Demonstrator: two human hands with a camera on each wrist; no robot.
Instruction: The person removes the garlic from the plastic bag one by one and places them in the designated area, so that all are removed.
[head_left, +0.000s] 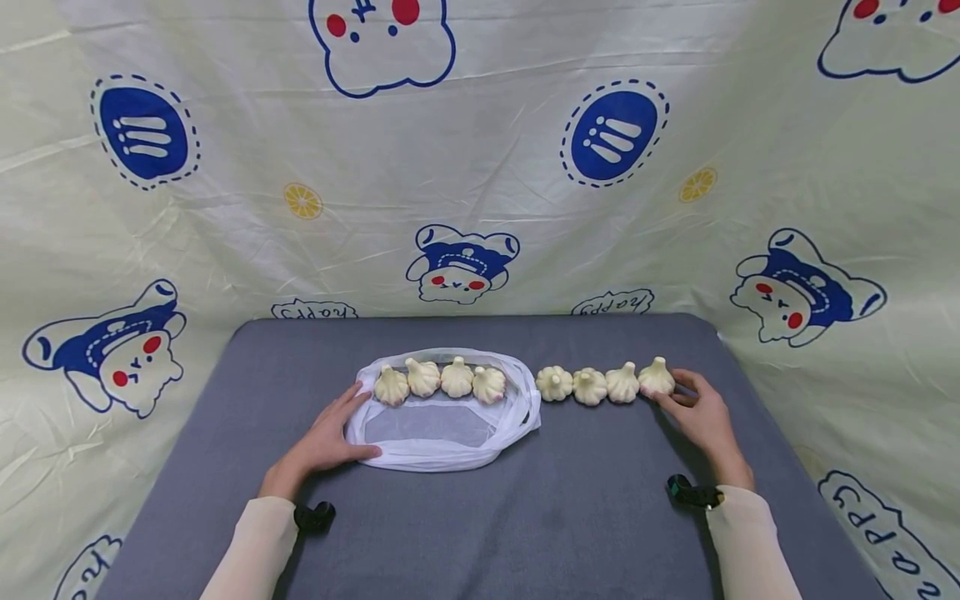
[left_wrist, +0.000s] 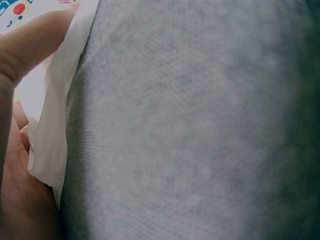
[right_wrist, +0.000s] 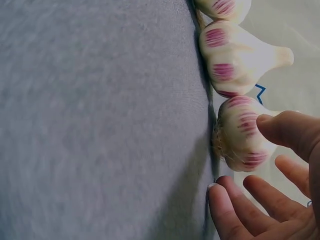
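A white mesh bag (head_left: 442,456) lies on the table with its mouth spread wide. Inside it, along the far side, sit several garlic bulbs (head_left: 457,379) in a row. My left hand (head_left: 330,435) rests against the bag's left end, fingers and thumb spread along the rim; the left wrist view shows the thumb (left_wrist: 37,37) against the white edge. To the bag's right, more bulbs (head_left: 589,387) stand in line. Beside the outermost garlic bulb (head_left: 657,377) is my right hand (head_left: 703,417). In the right wrist view its thumb overlaps that purple-streaked bulb (right_wrist: 245,132), the other fingers extended below it.
The grey table (head_left: 480,533) runs back to a hanging cloth (head_left: 495,142) printed with cartoon figures. Dark camera straps circle both wrists, the left device (head_left: 315,517) and the right device (head_left: 692,492) jutting inward just over the table.
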